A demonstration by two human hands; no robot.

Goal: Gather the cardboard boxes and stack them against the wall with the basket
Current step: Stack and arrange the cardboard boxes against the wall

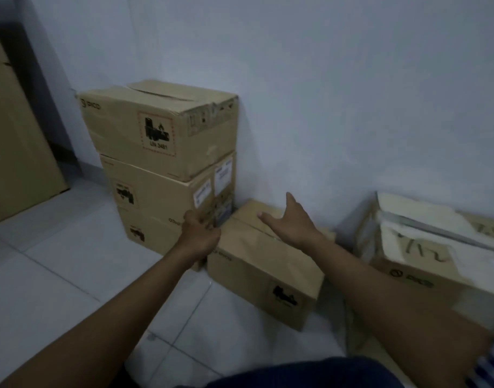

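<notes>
Three brown cardboard boxes are stacked against the white wall: the top box (159, 127), the middle box (156, 189) and the bottom box (153, 233). A fourth closed box (257, 264) lies on the floor just right of the stack, also at the wall. My left hand (199, 236) presses on the near right corner of the stack, fingers curled around the edge between the lower boxes. My right hand (293, 222) hovers open over the top of the floor box, fingers spread. No basket is in view.
At the right, an open cardboard box (402, 275) with white padding and a metal bar stands near the wall. A large flat cardboard sheet (13, 152) leans at the far left. The floor is pale tile (58, 275). My knee fills the bottom edge.
</notes>
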